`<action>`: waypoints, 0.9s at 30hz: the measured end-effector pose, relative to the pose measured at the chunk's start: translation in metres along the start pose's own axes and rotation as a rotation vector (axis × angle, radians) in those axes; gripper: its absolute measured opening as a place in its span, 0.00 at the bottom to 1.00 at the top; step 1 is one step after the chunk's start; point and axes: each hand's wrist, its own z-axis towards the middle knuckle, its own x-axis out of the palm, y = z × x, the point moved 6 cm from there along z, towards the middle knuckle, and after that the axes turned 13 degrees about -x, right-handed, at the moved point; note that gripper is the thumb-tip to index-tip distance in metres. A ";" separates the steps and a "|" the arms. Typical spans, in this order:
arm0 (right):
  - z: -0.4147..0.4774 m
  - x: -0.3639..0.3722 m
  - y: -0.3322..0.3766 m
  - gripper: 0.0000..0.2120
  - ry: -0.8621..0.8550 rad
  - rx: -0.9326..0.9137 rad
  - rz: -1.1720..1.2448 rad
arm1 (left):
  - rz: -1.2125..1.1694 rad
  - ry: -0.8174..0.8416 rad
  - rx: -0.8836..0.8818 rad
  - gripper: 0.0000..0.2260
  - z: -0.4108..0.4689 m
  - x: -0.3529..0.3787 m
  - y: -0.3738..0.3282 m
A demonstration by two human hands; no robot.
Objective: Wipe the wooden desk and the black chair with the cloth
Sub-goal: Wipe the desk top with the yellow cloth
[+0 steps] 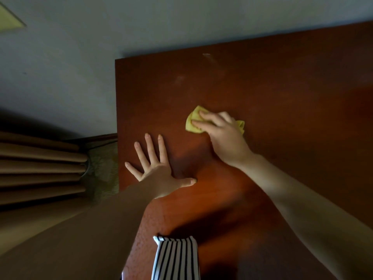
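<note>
Cloth (193, 122), yellow and bunched up, down on the reddish-brown wooden table (272, 87), about mid-surface and well short of the far edge. Sits under the right grip (224, 136): fingers (203, 124) bent over the wad, clutching it and pressing it onto the wood, with a yellow corner poking out past the knuckles. Over to the left grip (159, 172) now: spread wide, flat on the table, palm down, thumb out to the right, holding nothing. Lies close to the table's left edge, near the cloth but apart from it. Faint pale smears (179, 78) on the wood further back. Grey wall (80, 57) behind the table. Pleated brown curtain (40, 168) off to the left, greenish patterned fabric (101, 164) right beside it, against the table's side. Black-and-white striped fabric (175, 257) hanging at the bottom, over the near part of the table.
</note>
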 end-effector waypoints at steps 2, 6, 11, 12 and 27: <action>-0.017 0.005 0.017 0.21 0.063 -0.083 0.026 | 0.002 -0.005 0.002 0.64 0.000 0.000 0.000; -0.049 0.005 0.030 0.27 0.178 -0.358 0.023 | 0.010 -0.011 -0.012 0.64 0.002 0.000 0.000; -0.042 -0.013 -0.002 0.29 0.227 -0.402 -0.044 | 0.013 -0.008 -0.004 0.64 0.001 0.001 0.001; -0.036 -0.017 -0.011 0.29 0.225 -0.377 -0.058 | 0.015 -0.005 -0.003 0.64 0.002 0.001 0.001; 0.103 -0.041 -0.149 0.25 0.020 0.383 -0.143 | 0.002 -0.004 0.016 0.65 0.006 0.006 0.001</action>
